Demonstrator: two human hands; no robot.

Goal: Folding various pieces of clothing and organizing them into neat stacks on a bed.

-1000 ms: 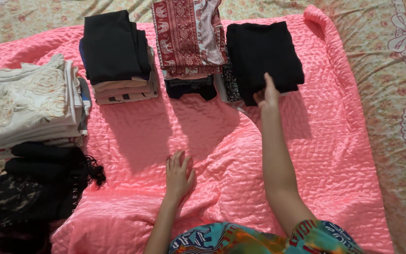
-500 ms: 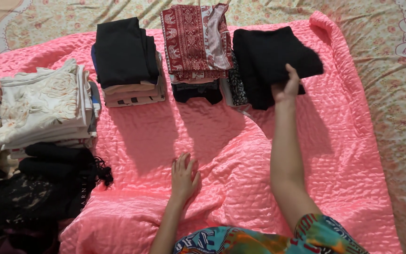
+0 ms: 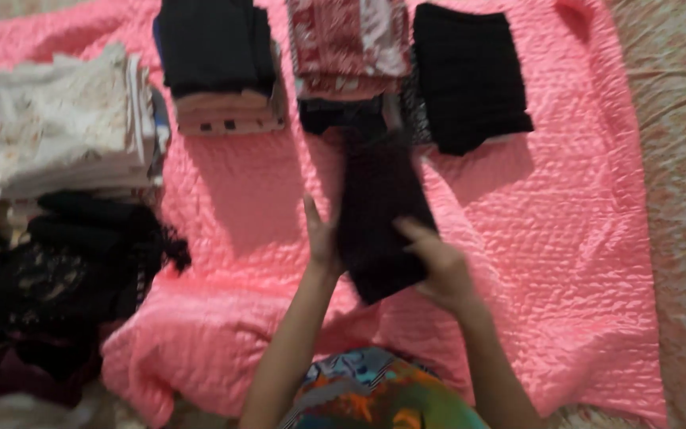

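Both my hands hold a dark folded cloth [image 3: 379, 214] above the pink quilted blanket [image 3: 565, 238]. My left hand [image 3: 321, 238] grips its left edge with fingers pointing up. On the lower right side of the cloth my right hand [image 3: 438, 266] lies with its fingers across the fabric. The picture is motion-blurred. Beyond the cloth stand folded piles: a black stack [image 3: 470, 75] at the right, a red patterned stack [image 3: 349, 44] in the middle, and a black-topped stack over beige pieces [image 3: 216, 63] at the left.
A pile of white and cream folded clothes [image 3: 65, 131] lies at the far left. Below it sits a loose heap of black lacy clothes [image 3: 57, 278]. A floral bedsheet [image 3: 676, 159] shows beyond the blanket's right edge.
My right hand left the black stack at the far right and drew back toward me. My left hand lifted off the blanket. Both now hold a dark folded cloth between them.
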